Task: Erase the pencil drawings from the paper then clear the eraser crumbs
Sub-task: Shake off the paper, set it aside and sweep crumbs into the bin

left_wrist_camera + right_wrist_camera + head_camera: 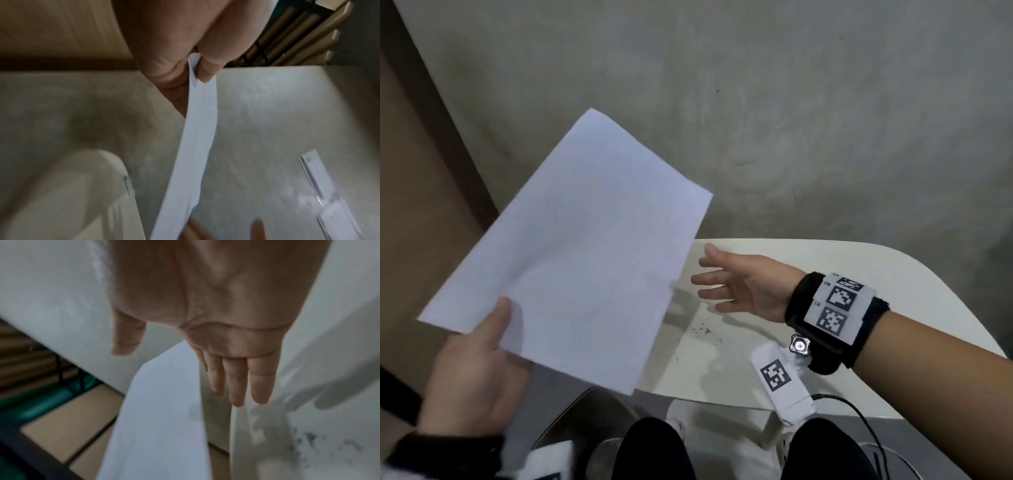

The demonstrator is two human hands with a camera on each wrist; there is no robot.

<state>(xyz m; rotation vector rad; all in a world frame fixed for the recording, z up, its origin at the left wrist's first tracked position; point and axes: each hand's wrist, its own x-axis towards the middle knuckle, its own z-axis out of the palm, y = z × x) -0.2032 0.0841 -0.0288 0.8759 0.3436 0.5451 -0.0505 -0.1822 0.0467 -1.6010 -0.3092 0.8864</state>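
Your left hand [472,370] pinches the paper [571,253] at its near corner, thumb on top and fingers curled beneath, and holds the sheet tilted in the air, left of the worktop [859,274] and partly over its left edge. The sheet looks blank from the head view, so the erasing seems done. Treat it as light and floppy: held at one corner it will sag and flutter, and a hard pinch will crease it. A hold along the near edge, or a second hand under the far side, would likely keep it flatter. It may slide on a smooth surface once you set it down.

Right of the paper, your right hand [739,284] hovers just above the worktop with fingers straight and slightly spread, gripping nothing. Just nearer you than that hand, the eraser crumbs [703,332] lie scattered as small dark specks on the pale surface. They look loose and very light, so a flat sweep should move them, though pressing down could smear them.

The worktop is small, off-white, smooth and rounded at its corners. Beyond it runs grey mottled floor, with a brown wooden surface [410,154] left of the paper
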